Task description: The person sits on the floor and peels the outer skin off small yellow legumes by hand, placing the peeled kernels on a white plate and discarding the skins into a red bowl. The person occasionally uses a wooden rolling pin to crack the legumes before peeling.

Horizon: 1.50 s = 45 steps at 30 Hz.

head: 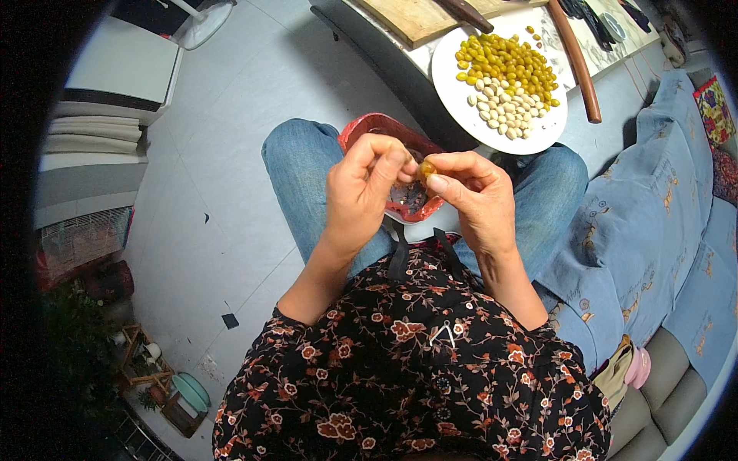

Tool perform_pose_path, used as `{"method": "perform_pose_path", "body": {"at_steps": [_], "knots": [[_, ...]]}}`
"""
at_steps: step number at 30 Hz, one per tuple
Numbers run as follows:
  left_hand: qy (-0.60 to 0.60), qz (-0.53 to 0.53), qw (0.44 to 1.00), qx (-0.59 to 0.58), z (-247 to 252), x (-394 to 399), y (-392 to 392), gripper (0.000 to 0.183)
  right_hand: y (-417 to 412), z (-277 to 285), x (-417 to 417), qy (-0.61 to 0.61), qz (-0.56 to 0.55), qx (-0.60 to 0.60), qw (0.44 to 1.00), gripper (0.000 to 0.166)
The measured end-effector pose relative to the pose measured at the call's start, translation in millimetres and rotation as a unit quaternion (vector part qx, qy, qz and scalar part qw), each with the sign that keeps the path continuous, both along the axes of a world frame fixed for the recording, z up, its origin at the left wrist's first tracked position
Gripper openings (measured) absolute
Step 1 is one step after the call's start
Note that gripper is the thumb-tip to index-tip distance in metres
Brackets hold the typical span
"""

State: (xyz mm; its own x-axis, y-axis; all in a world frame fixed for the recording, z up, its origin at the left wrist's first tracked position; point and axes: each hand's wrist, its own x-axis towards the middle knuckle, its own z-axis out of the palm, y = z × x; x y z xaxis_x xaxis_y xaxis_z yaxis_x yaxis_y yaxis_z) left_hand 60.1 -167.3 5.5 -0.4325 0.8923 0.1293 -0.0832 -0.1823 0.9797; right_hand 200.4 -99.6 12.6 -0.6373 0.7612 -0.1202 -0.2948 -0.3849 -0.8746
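Note:
My right hand pinches a yellow-brown ginkgo kernel between thumb and index finger. Close against it, my left hand has its fingers curled and the thumb pressed to the index finger; whether a scrap of skin is between them is hidden. Below both hands, between my knees, is a container lined with a red plastic bag, with dark bits and scraps inside. Ahead to the right, a white plate overhangs the table edge. It bears many yellow kernels at the back and whitish unshelled ginkgo nuts in front.
A wooden board with a dark-handled tool lies on the marble-patterned table. A brown wooden handle juts over its edge. To my right stands a sofa with a blue cover. Dark scraps lie on the tiled floor.

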Motion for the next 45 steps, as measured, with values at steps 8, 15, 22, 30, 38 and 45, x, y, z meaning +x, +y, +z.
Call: {"method": "perform_pose_path", "body": {"at_steps": [8,15,22,30,38,45], "knots": [[0.093,-0.009,0.996,0.011,7.6,2.0,-5.0,0.015,-2.1,0.0,-1.5,-0.070,-0.055,0.148,0.985,0.023],[-0.026,-0.045,0.999,-0.012,3.7,3.4,-4.2,0.014,-1.5,-6.4,-1.7,-0.151,-0.089,0.345,0.922,0.022],[-0.111,-0.072,0.991,0.027,1.0,-0.9,-4.0,0.014,0.4,-2.2,0.7,-0.123,-0.057,0.275,0.952,0.020],[0.156,-0.061,0.983,0.078,5.7,-12.3,-2.4,0.012,2.6,-6.3,1.5,-0.091,-0.033,0.244,0.965,0.016],[0.195,-0.049,0.976,0.083,4.5,-12.1,-1.9,0.013,3.6,-7.3,0.7,-0.041,-0.022,0.187,0.981,0.014],[0.173,-0.090,0.980,0.032,10.0,-15.7,-4.9,0.015,6.8,-7.0,1.1,-0.107,-0.082,0.435,0.891,0.016]]}}
